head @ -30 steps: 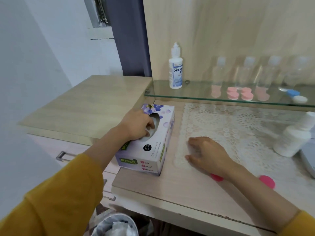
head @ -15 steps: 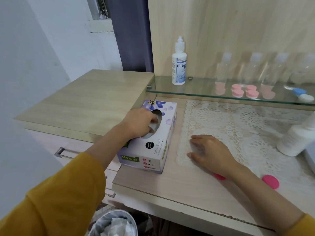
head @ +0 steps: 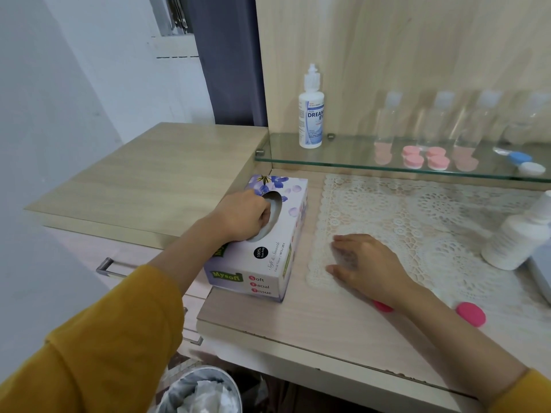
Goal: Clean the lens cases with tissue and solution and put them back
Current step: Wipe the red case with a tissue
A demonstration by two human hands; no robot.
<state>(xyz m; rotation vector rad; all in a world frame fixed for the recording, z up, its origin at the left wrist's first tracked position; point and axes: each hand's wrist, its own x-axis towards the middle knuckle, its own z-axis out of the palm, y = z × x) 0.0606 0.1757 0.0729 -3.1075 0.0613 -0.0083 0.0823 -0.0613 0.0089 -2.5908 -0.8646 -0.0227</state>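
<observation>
Nearest, below the table (head: 298,323) edge, a bin (head: 202,391) holds crumpled white paper. On the table front lies a pink cap (head: 471,314), and a second pink piece (head: 381,306) peeks out from under the right wrist. Both look like small lens case parts: light, hard plastic, smooth and likely slippery once wet, best pinched by the rim between thumb and finger.

The right hand (head: 366,266) lies flat on the corner of the lace mat (head: 417,210), fingers straight, holding nothing. Just to its left stands the tissue box (head: 268,263). The left hand (head: 241,216) sits on top with its fingers curled down into the oval slot. The fingertips are hidden, so I cannot tell whether they have a tissue yet. A tissue is soft, thin and tears easily — take a fold near the middle and draw it straight up. The cardboard box is light and may lift with the pull.

At the mat's far right stands a white bottle (head: 512,242). Beyond, on the glass shelf (head: 343,156), stand the solution bottle (head: 311,114), pink lens cases (head: 425,158) and a blue and white case (head: 526,163) — well apart from both hands.
</observation>
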